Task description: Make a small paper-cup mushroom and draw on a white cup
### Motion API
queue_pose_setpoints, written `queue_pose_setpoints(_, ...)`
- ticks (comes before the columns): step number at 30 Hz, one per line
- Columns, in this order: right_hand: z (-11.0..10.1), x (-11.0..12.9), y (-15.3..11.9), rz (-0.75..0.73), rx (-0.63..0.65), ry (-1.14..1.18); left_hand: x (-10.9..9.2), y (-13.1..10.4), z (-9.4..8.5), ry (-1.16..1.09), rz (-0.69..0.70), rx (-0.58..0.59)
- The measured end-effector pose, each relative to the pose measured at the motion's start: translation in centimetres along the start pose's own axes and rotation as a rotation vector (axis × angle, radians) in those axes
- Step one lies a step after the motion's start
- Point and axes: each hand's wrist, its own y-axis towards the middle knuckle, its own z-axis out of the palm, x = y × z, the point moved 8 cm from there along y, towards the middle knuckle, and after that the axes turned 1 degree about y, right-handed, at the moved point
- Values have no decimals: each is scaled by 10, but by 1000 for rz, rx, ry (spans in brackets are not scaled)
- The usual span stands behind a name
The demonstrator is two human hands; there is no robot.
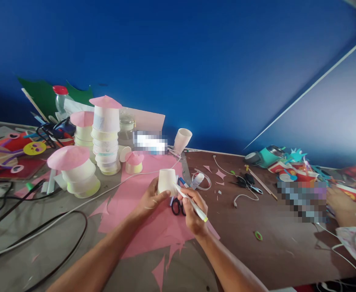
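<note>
My left hand (155, 198) is closed round a small white paper cup (166, 180), which sits above a pink paper sheet (117, 227). Between the fingers of my right hand (196, 209) is a white marker (195, 205) with a yellow-green end. Its tip is at the cup's right side; whether it touches cannot be made out. Black-handled scissors (177, 207) lie partly hidden beneath my hands, and a white glue bottle (197, 181) is just beyond the right one. Stacked-cup towers (105, 134) with pink paper cones on top stand to the left.
A shorter cup stack (80, 176) and a small pink-topped cup (134, 163) stand at left. Cables (74, 231) cross the grey tabletop. Pink scraps (158, 273) lie in front. On the right, another person's hand (346, 205) is beside red cups and a teal device (267, 156).
</note>
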Motion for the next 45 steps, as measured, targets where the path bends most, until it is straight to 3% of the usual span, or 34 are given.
queue_pose_setpoints(7,5,-6,-4,15,40,16,2,-1,-1,-17,-14,-18)
queue_pose_setpoints(19,6,22,8,-144,72,32,-1,2,1,-6,25,3)
queue_pose_setpoints(30,1,7,5,-52,54,22,-3,0,4,-45,16,19)
queue_pose_setpoints(39,4,21,11,-121,65,18,-1,3,3,-7,44,24)
queue_pose_setpoints(45,3,13,10,-72,74,-25,-3,1,3,-16,29,15)
